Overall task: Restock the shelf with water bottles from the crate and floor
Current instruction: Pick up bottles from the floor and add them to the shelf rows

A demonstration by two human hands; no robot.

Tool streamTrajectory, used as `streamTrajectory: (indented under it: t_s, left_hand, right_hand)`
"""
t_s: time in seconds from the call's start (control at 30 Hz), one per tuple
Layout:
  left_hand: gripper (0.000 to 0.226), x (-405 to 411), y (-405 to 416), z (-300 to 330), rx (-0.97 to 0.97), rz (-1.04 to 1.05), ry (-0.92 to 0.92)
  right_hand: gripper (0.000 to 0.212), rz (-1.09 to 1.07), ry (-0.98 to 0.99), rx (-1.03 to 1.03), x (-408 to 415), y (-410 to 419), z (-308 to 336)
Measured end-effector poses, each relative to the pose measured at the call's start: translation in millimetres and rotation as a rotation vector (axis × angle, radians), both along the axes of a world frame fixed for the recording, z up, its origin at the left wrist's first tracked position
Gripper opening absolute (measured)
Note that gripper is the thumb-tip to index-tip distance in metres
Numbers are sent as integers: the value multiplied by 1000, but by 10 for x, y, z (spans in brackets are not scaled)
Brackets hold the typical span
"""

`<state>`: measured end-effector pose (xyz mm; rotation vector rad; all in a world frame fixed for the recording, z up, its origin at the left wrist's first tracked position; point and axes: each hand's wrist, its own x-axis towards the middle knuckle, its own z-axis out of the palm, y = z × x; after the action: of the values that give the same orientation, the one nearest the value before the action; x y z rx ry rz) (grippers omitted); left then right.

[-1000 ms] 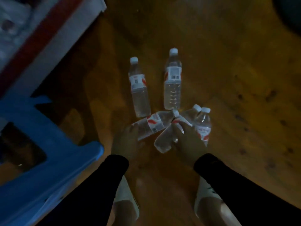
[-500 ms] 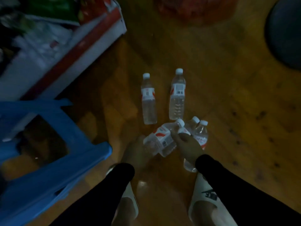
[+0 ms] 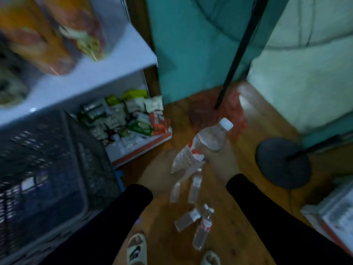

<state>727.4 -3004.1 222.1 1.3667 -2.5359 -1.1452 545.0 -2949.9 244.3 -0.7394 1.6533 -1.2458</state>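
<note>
Holding two water bottles between them, the left hand wraps a lower bottle and the right hand grasps an upper bottle, its white cap tilted toward 1 o'clock. Four more bottles lie on the wooden floor at 6 o'clock. A white shelf stands at 10 o'clock, with a dark crate at 8 o'clock.

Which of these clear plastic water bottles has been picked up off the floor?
The clear plastic water bottle with the white cap, held up between both hands. The right hand grips it; four others lie lower on the wooden floor.
</note>
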Motion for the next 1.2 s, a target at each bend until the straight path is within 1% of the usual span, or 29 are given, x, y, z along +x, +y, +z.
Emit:
streamTrajectory:
  t_s: [0.1,0.2,0.27,0.3,0.37,0.47,0.57,0.63,0.67,0.73,0.87,0.97,1.03,1.13,1.2]
  left_hand:
    - [59,33,-179,1010,-187,5,9]
    - [62,236,-289,1995,-350,54,21]
    - [60,466,-406,2566,-448,93,37]
    - [61,614,-466,2841,-489,124,29]
    - [66,960,-583,3324,-585,177,1]
    - [74,1560,-802,3935,-753,260,-37]
    - [73,2165,-1014,4438,-815,396,-46]
    - [62,2585,-1191,4665,-812,471,-82]
    - [61,2807,-1277,4748,-809,497,-107]
    - [63,3260,-1478,4880,-796,555,-175]
    - [65,4044,-1830,4995,-696,676,-306]
    - [67,4462,-2091,4949,-589,702,-394]
    - [67,4642,-2244,4864,-567,652,-437]
    - [74,4792,-2432,4782,-613,587,-450]
    - [98,4851,-2510,4737,-666,550,-465]
  right_hand:
    - [24,44,93,-135,-24,-169,931]
    - [28,107,163,-253,89,-329,1746]
    - [40,114,174,-307,241,-426,2265]
    - [41,126,166,-339,335,-475,2509]
    - [40,172,169,-404,551,-561,2956]
    - [49,196,202,-488,881,-753,3515]
    - [48,210,230,-607,1251,-950,4016]
    - [44,221,227,-660,1523,-1077,4311]
    - [43,226,228,-684,1659,-1150,4434]
    - [47,214,234,-728,1927,-1332,4664]
    - [55,206,239,-766,2424,-1731,4987]
    - [58,190,239,-769,2780,-2022,5119]
    - [61,196,248,-776,3000,-2210,5164]
    - [65,215,289,-771,3294,-2509,5215]
    - [67,224,315,-775,3463,-2698,5274]
